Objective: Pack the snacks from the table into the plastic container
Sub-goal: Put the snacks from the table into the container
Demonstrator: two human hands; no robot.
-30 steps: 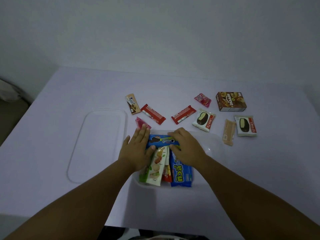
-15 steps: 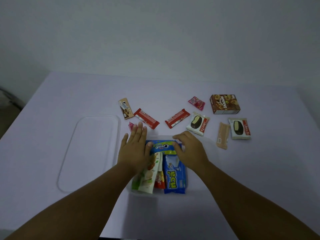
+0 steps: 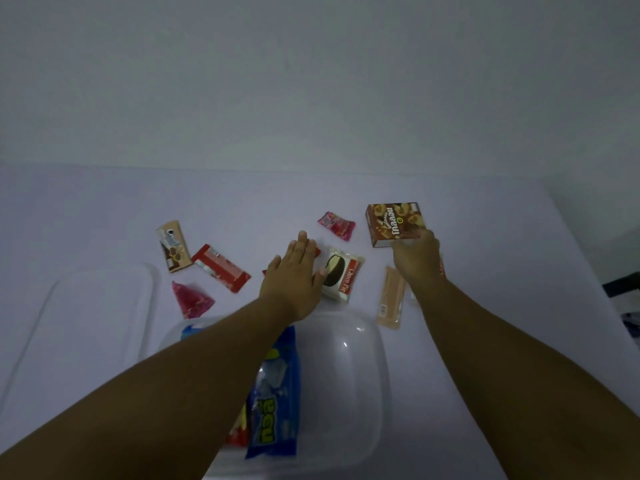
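White tabletop (image 3: 104,209); plastic container (image 3: 360,375) near me, part filled. My left hand (image 3: 294,271) hovers spread over a red bar; right hand (image 3: 417,258), grip hidden, reaches the brown box (image 3: 393,223). Next I'd grasp.

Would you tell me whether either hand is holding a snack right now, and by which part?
Neither clearly holds anything. The left hand lies flat over a red bar; the right hand touches the brown box at its near edge.

Plain indoor room of unclear kind, bare pale wall (image 3: 311,81), wide white cloth-covered table (image 3: 104,209), wrapped shop snacks scattered, clear plastic container (image 3: 367,375)
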